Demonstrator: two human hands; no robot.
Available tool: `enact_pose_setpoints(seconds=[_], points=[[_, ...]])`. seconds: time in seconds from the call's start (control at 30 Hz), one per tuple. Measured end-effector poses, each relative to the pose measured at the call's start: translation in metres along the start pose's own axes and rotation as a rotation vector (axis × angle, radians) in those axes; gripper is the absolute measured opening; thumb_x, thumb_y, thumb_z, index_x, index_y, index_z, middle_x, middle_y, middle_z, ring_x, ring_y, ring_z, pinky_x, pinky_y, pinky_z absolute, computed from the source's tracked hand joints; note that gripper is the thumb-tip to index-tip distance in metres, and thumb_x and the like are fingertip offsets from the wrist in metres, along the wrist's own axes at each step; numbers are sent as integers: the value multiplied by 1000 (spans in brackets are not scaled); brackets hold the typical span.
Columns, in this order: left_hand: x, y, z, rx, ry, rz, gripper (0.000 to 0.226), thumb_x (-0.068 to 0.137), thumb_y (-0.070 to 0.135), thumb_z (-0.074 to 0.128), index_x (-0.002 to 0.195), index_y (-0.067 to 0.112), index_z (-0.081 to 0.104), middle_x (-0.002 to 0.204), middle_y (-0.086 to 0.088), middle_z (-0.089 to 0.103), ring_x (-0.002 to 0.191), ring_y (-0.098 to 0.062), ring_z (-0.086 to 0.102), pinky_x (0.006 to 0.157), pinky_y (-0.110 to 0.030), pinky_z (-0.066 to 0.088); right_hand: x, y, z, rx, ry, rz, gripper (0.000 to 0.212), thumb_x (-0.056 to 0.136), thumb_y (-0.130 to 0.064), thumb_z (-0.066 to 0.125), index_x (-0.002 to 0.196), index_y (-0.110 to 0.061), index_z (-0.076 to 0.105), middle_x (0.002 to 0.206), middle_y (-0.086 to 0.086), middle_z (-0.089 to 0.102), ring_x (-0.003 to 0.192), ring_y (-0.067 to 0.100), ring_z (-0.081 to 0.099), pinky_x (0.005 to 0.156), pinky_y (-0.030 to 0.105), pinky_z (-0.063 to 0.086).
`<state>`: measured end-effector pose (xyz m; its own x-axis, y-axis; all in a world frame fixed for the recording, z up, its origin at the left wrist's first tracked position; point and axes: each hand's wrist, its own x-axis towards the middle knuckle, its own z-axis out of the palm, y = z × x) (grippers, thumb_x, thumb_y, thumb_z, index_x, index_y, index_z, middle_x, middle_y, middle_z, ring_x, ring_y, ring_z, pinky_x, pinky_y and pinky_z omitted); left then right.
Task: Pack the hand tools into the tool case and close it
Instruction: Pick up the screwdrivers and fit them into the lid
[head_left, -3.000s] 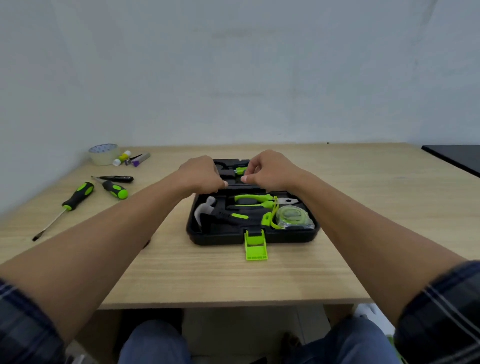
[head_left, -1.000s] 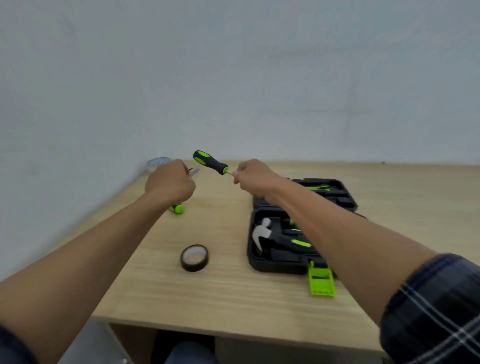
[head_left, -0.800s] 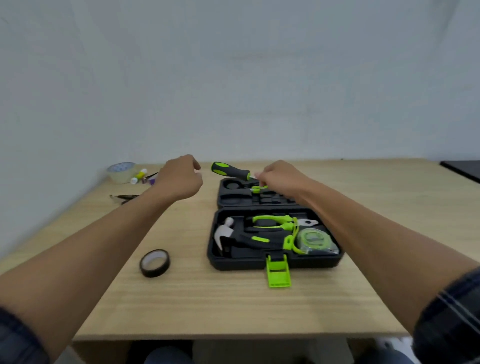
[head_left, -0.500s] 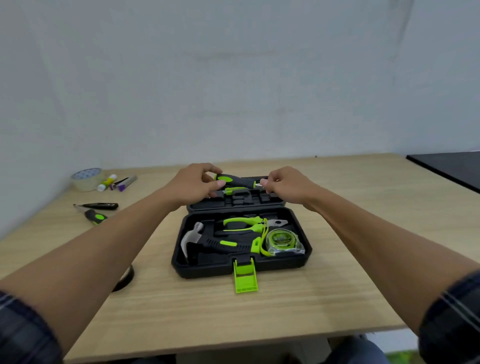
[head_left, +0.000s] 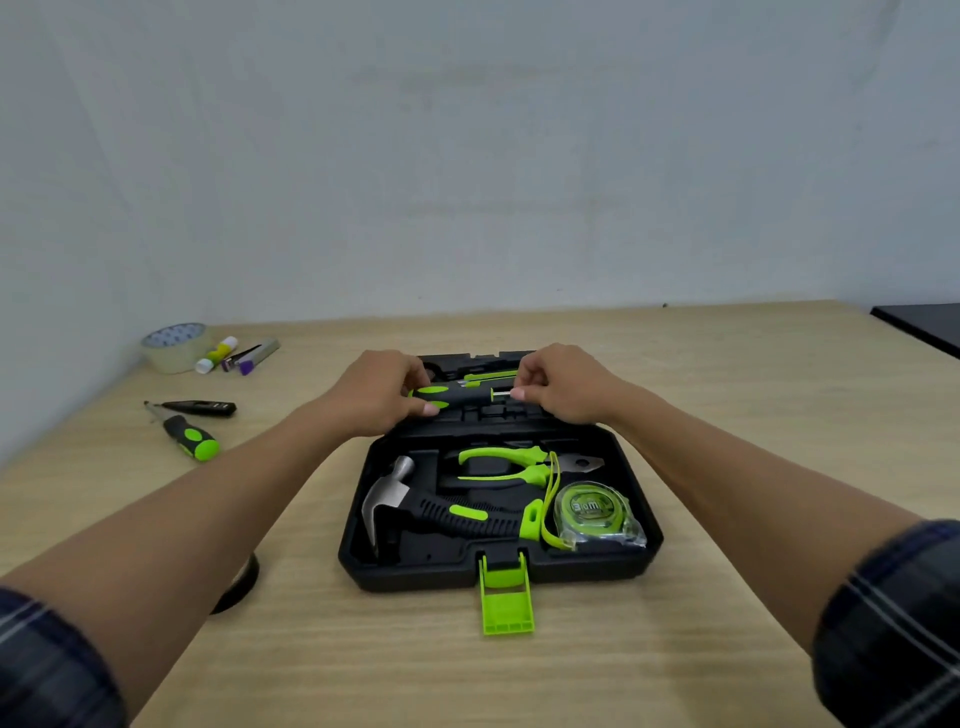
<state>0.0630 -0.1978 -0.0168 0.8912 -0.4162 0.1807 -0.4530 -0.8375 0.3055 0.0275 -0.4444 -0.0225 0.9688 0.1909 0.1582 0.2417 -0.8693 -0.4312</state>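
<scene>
On the wooden table (head_left: 727, 374), close to the person, the black tool case (head_left: 363, 566) is laid open and flat. Its green latch (head_left: 508, 597) is folded out onto the wood. In the near half of the case, three tools are laid in their slots: a hammer (head_left: 395, 499) on the left, green-handled pliers (head_left: 498, 462) behind it, and a round green tape measure (head_left: 592, 514) on the right. Left of the case, a black tape roll (head_left: 244, 582) is half hidden under the left arm.

Over the far half of the case, a black and green screwdriver (head_left: 457, 397) is held sideways between both hands. Its thick handle is gripped by the curled fingers and thumb of the left hand (head_left: 379, 395). Its thin metal shaft is pinched by the right hand (head_left: 561, 384). It cannot be told if the screwdriver is touching the case. A thin green tool (head_left: 491, 374) is set in that half, just behind it.

Farther left, a second screwdriver (head_left: 192, 439) and a thin black tool (head_left: 200, 408) are laid near each other. By the wall, a clear tape roll (head_left: 174, 348) and a glue stick (head_left: 215, 356) are seen.
</scene>
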Motion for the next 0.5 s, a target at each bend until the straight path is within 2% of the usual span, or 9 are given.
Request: enact_pose_setpoints(seconds=[0.13,0.23,0.33,0.5], points=[[6,-4,5,104,-40,26,29,79,37,76,99,18,68,79,6,56,80,-19,55,67,-29,38,9,2,7,-53,2,-4,11,90,-28,66,90,-17,69,75,-8,58,78,16,55,72,27,40],[5,-9,7,93,-46,61,31,80,37,75,102,18,63,85,6,58,82,-18,56,72,-31,45,14,5,13,-19,26,-1,7,88,-28,68,83,-23,67,71,-8,60,72,15,55,69,26,38],[4,-14,6,80,-37,101,23,84,39,70,96,20,63,84,7,62,81,-18,59,74,-33,48,16,7,14,65,43,-2,7,84,-26,72,80,-24,68,65,-10,60,65,11,55,66,26,39],[5,-17,7,65,-11,92,21,86,38,68,95,19,66,86,4,65,82,-19,60,76,-34,49,19,2,15,43,17,-13,8,84,-27,74,79,-22,68,70,-8,63,65,7,55,65,24,38]])
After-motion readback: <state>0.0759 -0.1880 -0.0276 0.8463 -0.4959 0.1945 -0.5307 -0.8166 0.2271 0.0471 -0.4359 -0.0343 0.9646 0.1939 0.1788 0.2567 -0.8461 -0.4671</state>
